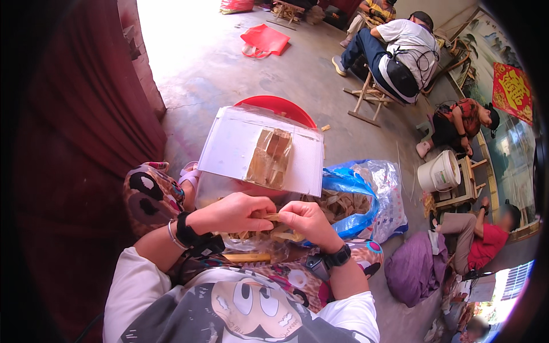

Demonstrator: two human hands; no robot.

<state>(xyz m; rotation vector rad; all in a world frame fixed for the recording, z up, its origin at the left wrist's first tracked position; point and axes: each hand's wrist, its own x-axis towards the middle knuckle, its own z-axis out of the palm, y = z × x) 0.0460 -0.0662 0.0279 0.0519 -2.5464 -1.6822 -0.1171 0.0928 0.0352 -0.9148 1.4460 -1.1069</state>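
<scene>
A: State of the grip?

B: Narrow. Left hand and right hand pinch a pale strip between them, just off the white board's near edge; two holds presumably keep it steady.

A: Other placements?

B: A brown block sits mid-board, likely for stability. Loose strips lie in a blue bag by the near right corner, apparently for easy reach.

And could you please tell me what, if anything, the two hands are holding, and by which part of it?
The left hand and right hand pinch a narrow, pale tan strip, fingers at either end of its visible stretch.
</scene>
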